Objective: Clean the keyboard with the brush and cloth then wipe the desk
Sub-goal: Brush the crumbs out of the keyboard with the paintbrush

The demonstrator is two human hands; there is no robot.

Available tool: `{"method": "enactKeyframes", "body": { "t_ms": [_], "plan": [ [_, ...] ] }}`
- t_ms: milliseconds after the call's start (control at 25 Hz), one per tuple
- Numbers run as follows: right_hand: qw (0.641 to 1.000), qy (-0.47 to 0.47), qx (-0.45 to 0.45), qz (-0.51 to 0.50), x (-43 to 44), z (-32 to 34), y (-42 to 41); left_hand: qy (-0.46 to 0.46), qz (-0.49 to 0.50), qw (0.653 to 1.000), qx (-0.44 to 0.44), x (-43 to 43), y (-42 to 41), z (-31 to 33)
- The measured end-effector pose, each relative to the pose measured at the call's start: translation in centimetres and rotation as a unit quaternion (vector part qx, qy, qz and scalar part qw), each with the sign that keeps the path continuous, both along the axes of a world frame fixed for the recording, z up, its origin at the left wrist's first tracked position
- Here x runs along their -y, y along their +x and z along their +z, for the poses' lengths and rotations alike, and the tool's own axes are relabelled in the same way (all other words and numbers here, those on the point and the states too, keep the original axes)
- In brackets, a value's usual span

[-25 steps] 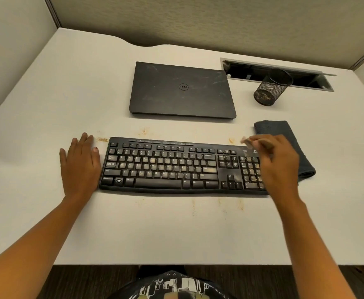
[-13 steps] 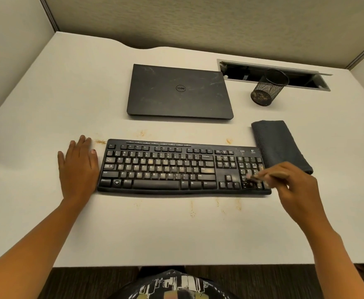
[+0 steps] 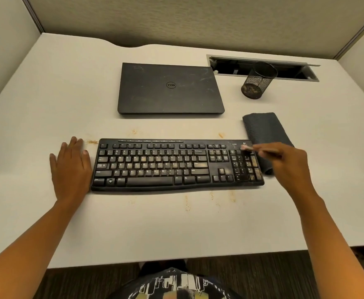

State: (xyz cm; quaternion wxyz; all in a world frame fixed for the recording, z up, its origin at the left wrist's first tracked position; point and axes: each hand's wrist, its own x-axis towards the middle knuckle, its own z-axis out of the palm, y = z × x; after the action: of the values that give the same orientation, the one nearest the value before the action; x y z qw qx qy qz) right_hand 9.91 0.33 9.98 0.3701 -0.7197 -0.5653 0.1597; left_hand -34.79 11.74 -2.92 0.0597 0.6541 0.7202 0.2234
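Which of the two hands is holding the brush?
The right hand, gripping the brush above the keyboard; the left hand lies flat and empty on the desk.

The left hand (image 3: 72,169) is laid flat on the surface (image 3: 176,229), palm down, with the fingers straight, slightly spread and pointed toward the far edge. Its forearm is extended from the near left corner. The right hand (image 3: 289,162) is seen over the right part of the surface, with the fingers curled and pinched around the thin handle of a brush (image 3: 263,149). Its forearm is extended from the near right corner.
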Motion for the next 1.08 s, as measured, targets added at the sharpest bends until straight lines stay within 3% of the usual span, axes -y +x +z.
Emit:
{"method": "enactKeyframes", "body": {
  "t_ms": [200,360,520,600,920,1080],
  "plan": [
    [0.991,-0.013,0.133,0.015,6.4,0.3,-0.4,0.001,0.002,1.0,0.001,0.0,0.1,0.0],
    [0.991,0.016,0.13,-0.007,5.0,0.4,-0.1,-0.001,-0.003,1.0,0.003,0.0,0.1,0.0],
    [0.997,0.052,0.01,-0.059,-0.4,-0.2,0.7,-0.002,-0.009,1.0,0.003,0.1,-0.1,0.0],
    [0.996,0.032,-0.008,-0.08,-2.5,-0.3,0.9,-0.004,-0.011,1.0,0.003,0.1,-0.2,0.0],
    [0.983,-0.088,0.063,-0.15,3.6,0.7,-0.3,0.004,-0.005,1.0,0.003,0.1,-0.1,-0.2],
    [0.985,0.009,0.054,-0.162,2.6,1.0,-1.3,0.008,-0.005,1.0,0.01,0.1,0.0,0.0]
  ]
}}
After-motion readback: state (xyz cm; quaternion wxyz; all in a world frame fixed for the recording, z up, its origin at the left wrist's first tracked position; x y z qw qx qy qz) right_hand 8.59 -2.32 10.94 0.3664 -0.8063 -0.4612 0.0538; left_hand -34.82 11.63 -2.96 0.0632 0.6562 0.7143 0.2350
